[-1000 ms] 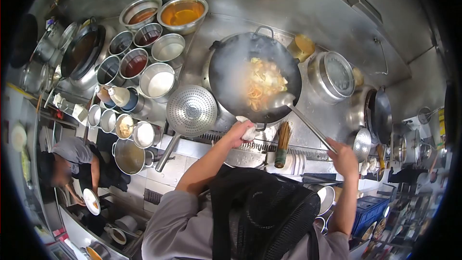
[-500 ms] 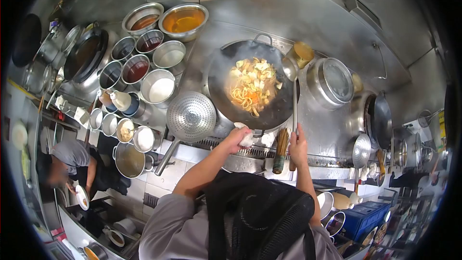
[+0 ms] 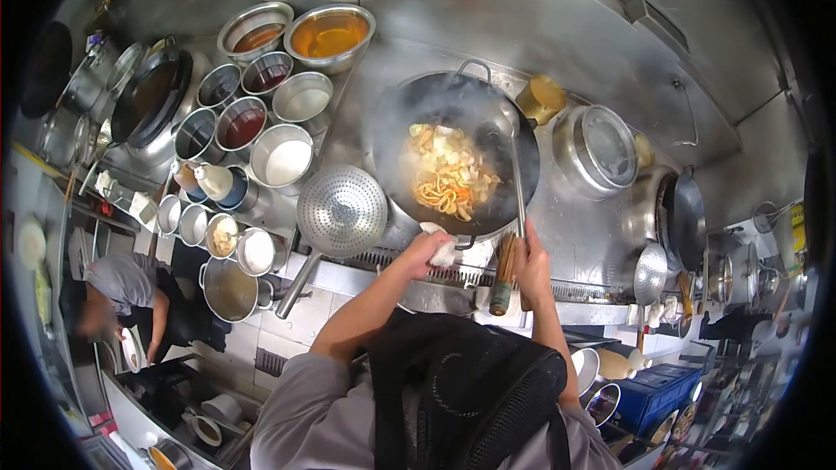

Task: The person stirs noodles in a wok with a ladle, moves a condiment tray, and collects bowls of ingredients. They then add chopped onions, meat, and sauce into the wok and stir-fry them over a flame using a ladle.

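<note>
My left hand (image 3: 421,255) is closed on a folded white cloth (image 3: 443,250) at the near rim of a black wok (image 3: 409,100), beside its loop handle. Noodles with pale vegetable pieces (image 3: 448,174) lie steaming in the wok. In my right hand (image 3: 534,268) is the wooden grip of a long-handled metal ladle (image 3: 520,178). The ladle's bowl is inside the wok, at the right of the far wall, apart from the noodles. A bamboo wok brush (image 3: 503,274) stands between my hands, close to the right one.
Left of the wok, a perforated strainer (image 3: 342,211) rests near several metal pots of sauces and seasonings, including a white-filled pot (image 3: 283,157). On the right are a dented tin (image 3: 541,99) and a lidded pot (image 3: 596,150). A co-worker (image 3: 131,296) holds a plate at lower left.
The ladle's bowl has moved from beside the tin at the wok's rim into the wok. My right hand has shifted slightly up and left. The noodles have slid toward me.
</note>
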Motion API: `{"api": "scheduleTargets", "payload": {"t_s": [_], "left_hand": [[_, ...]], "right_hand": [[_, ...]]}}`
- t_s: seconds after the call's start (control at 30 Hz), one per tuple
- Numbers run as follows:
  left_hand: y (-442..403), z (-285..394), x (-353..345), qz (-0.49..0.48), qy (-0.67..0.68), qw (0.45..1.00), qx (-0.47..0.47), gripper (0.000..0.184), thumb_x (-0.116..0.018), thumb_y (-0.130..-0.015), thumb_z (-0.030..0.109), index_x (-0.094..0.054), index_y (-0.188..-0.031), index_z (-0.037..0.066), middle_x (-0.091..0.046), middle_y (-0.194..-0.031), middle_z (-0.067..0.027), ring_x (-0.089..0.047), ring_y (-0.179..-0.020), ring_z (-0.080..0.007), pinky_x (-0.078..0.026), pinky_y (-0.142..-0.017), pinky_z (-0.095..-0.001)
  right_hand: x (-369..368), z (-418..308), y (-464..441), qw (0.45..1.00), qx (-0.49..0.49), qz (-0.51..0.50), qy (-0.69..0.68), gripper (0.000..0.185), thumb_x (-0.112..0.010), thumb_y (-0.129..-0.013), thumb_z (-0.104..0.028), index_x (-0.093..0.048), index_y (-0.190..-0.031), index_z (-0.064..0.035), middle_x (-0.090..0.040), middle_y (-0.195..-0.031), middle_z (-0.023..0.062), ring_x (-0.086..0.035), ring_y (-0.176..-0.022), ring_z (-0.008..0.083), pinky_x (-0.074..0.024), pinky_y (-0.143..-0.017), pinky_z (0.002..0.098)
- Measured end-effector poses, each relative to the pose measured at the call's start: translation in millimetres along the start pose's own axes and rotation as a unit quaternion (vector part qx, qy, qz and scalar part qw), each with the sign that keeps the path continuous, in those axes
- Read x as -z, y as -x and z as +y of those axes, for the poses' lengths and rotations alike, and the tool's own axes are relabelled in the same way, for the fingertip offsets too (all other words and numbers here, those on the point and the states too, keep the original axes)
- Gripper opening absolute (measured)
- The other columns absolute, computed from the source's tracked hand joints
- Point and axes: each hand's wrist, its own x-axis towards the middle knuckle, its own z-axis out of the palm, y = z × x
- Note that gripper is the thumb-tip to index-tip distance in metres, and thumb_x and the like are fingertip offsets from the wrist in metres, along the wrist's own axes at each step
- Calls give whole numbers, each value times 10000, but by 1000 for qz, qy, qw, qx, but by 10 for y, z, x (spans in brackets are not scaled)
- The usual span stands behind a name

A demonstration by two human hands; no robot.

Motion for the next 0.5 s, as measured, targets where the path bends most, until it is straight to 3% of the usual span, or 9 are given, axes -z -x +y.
{"api": "scheduleTargets", "payload": {"t_s": [0.03,0.17,0.23,0.3,0.37,0.5], "left_hand": [[-31,0,22,-2,-1,1000,-2,259,-606,-953,250,-600,-1135,66,-675,-981,-85,-698,-798,-230,-578,-593,-393],[-22,-1,38,-18,-3,1000,5,282,-599,-955,246,-598,-1157,49,-695,-1033,-110,-707,-811,-235,-595,-615,-412],[10,13,5,-8,-3,1000,3,291,-598,-956,246,-597,-1166,44,-702,-1052,-119,-711,-811,-237,-600,-622,-416],[27,19,-33,8,2,1000,1,295,-603,-954,250,-597,-1165,44,-702,-1048,-117,-710,-793,-240,-592,-610,-413],[46,12,-48,8,6,1000,-1,290,-607,-953,254,-600,-1157,48,-697,-1029,-111,-708,-791,-240,-593,-611,-412],[96,57,-54,10,1,1000,-3,284,-613,-953,261,-600,-1147,55,-680,-993,-104,-706,-796,-243,-602,-623,-419]], "right_hand": [[-60,86,-70,996,69,53,18,472,-553,-1026,-153,-510,-1467,9,-675,-1024,366,-706,-923,474,-549,-817,485],[-205,138,-167,997,14,41,57,468,-545,-1027,-145,-508,-1465,13,-669,-1053,376,-667,-1021,520,-538,-844,508],[-433,322,-172,994,56,44,83,482,-563,-1028,-142,-499,-1482,7,-705,-933,311,-725,-806,426,-555,-710,472],[-528,456,-128,998,47,4,31,477,-574,-1031,-144,-506,-1482,-7,-709,-930,297,-724,-828,412,-553,-730,464],[-308,49,-68,983,-106,-123,-80,483,-600,-1031,-136,-507,-1490,-16,-682,-779,191,-686,-709,282,-551,-674,422],[-254,160,-48,975,-107,-124,-150,493,-606,-1028,-136,-503,-1493,-9,-616,-712,149,-622,-654,199,-539,-628,391]]}}
